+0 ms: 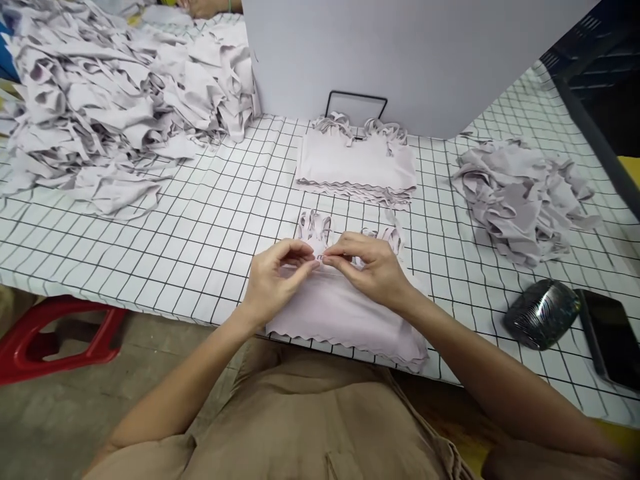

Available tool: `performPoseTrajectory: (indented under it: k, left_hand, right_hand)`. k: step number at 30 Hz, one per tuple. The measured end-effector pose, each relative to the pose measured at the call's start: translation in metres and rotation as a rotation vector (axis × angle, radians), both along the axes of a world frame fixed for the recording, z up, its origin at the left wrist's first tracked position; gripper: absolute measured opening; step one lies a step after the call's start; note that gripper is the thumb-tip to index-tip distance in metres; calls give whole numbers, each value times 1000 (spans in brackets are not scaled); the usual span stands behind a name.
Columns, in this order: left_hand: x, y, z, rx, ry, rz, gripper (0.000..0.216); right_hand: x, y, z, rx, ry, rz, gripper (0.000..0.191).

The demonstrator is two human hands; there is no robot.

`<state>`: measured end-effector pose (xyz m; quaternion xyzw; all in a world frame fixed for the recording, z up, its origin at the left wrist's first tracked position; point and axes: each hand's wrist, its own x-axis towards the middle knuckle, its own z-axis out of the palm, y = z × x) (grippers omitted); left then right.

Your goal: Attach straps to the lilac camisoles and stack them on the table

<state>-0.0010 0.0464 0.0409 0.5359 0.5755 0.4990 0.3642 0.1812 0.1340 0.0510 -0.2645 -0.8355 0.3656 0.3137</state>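
A stack of pale lilac strappy tops (350,313) lies flat at the table's front edge, straps pointing away from me and the wavy hem towards me. My left hand (277,273) is above its upper left part, thumb and fingers closed in a pinch. From the other side my right hand (373,267) pinches close to it, the fingertips almost meeting. Between them is a small bit of strap (321,258), too tiny to make out in detail. Looped straps (315,227) stick up just beyond my fingers.
Behind lies another stack of tops (357,163), against a grey board (400,60) with a black wire stand (356,95). Fabric heaps lie left (125,93) and right (525,200). A dark glossy case (543,313) and phone (610,337) are at right; a red stool (60,340) below left. Another person's hand (203,8) shows at top.
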Motion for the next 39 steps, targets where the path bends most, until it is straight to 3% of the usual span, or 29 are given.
performPoseTrajectory:
  k: [5, 8, 21, 39]
  left_hand:
    - [-11, -6, -22, 73, 563, -80, 15]
    - [-12, -8, -29, 37, 697, -74, 16]
    - [-13, -7, -45, 135, 596, -93, 12]
    - [-17, -6, -45, 101, 524, -141, 15]
  right_hand:
    - [1, 3, -6, -20, -51, 15, 12]
    - [-1, 1, -11, -27, -52, 28, 10]
    - [-13, -10, -28, 153, -145, 102, 13]
    - [-9, -9, -28, 423, -309, 155, 24]
